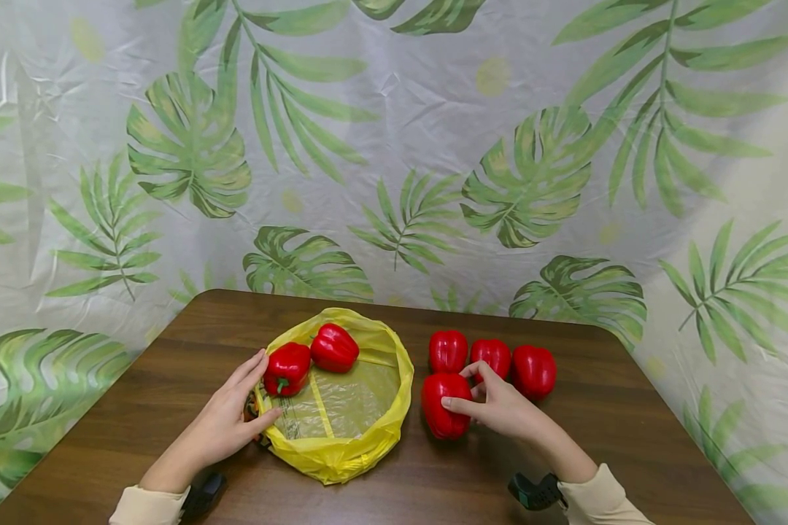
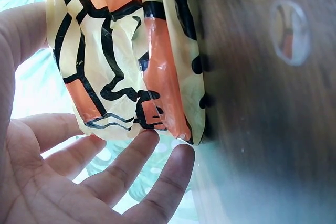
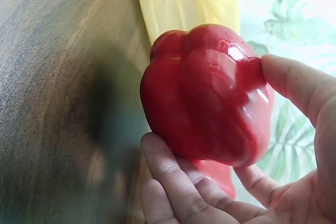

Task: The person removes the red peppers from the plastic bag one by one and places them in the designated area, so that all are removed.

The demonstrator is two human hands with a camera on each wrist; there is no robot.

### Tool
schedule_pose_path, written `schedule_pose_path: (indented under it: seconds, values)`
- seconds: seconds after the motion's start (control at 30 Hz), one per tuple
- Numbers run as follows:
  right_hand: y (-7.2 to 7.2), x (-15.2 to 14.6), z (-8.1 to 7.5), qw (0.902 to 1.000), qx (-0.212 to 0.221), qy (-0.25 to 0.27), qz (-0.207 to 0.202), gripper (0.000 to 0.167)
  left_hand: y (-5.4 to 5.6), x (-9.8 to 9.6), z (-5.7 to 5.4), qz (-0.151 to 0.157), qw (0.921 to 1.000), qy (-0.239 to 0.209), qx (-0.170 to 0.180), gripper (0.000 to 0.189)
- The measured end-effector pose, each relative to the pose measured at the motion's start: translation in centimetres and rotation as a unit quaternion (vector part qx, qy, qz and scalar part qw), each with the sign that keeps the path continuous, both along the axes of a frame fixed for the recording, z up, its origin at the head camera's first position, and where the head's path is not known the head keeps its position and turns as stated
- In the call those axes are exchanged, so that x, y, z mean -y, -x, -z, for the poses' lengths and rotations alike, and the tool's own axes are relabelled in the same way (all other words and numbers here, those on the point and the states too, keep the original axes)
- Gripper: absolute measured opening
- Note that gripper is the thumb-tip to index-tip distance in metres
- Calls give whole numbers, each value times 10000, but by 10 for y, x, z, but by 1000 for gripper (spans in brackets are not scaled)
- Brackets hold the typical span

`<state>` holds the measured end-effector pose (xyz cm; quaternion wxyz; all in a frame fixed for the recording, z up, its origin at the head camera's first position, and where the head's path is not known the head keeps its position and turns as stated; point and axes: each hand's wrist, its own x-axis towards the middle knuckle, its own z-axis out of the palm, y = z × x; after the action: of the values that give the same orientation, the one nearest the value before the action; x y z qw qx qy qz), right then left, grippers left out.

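My right hand [image 1: 499, 405] holds a glossy red bell pepper [image 1: 445, 408] between thumb and fingers, just right of a yellow plastic bag [image 1: 403, 372]. In the right wrist view the held bell pepper [image 3: 205, 98] fills the middle, with the thumb on one side and fingers on the other. The bag stands with its mouth spread wide. Two red bell peppers, one with a green stem [image 1: 287, 368] and another behind it [image 1: 335, 348], lie inside at the left. Against the bag's left side rests my left hand [image 1: 226, 415], fingers extended along its printed wall [image 2: 121, 51].
Three more red bell peppers, a left one [image 1: 448, 351], a middle one [image 1: 490, 357] and a right one [image 1: 534, 372], stand in a row behind my right hand. All are on a brown wooden table [image 1: 604, 430]. A leaf-patterned curtain [image 1: 420, 146] hangs behind.
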<state>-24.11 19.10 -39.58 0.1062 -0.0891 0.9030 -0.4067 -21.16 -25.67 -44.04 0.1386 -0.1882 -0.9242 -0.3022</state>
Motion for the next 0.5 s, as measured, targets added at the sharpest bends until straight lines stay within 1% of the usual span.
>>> schedule_pose_path:
  seconds: [0.3,0.5]
  values:
    - [2,-1,5,9999,28,-52,121,67,0,0,0,2,10000,13,-6,86]
    - [2,-2,6,10000,15,-19,94,67,0,1,1,5,10000,12,1,86]
